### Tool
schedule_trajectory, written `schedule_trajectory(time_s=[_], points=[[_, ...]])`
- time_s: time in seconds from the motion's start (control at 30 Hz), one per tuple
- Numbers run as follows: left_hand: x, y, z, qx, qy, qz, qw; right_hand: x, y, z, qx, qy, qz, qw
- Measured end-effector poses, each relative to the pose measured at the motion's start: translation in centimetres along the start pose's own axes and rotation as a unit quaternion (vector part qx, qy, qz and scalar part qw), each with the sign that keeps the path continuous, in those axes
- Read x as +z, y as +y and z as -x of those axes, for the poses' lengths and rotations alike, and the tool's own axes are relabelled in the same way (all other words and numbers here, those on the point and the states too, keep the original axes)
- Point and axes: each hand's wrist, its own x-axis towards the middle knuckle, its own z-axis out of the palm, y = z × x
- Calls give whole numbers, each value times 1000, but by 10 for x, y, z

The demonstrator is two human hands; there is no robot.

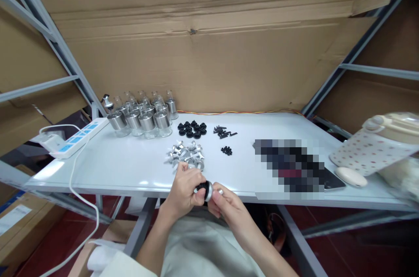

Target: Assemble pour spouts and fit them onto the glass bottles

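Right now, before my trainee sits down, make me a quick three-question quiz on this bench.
1. True or false: the left hand and right hand both hold the black-and-silver assembly.
2. Which lies nearest that assembly?
A. power strip
B. silver pieces
C. spotted container
3. Fill in, as pictured: the glass bottles stand to the ___ of the black round parts.

Key: 1. True; 2. B; 3. left

In your left hand (187, 187) and right hand (226, 202): one black-and-silver cap (208, 191). On your worktop (131, 174): glass bottles (147, 123), black stoppers (189, 129), silver spouts (187, 154), black sticks (224, 135).
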Motion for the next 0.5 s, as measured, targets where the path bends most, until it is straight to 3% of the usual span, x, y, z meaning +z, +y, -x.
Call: schedule_trajectory(time_s=[0.07,0.1,0.17,0.23,0.33,0.4,0.5], points=[[-5,1,0,-3,-8,12,1000,-2,0,1,-81,8,152,985],[-8,2,-1,-3,-12,19,1000,-3,0,1,-134,15,232,963],[-11,4,-1,1,-19,35,999,-6,-4,0,-257,25,379,889],[-13,5,-1,4,-23,48,999,-10,-8,-1,-357,30,491,794],[-13,6,-1,5,-21,51,998,-14,-12,-4,-425,42,587,687],[-14,7,-1,13,-15,42,999,-17,-12,-4,-449,54,612,649],[-17,10,-2,37,-8,23,999,-20,-9,-2,-486,79,611,620]])
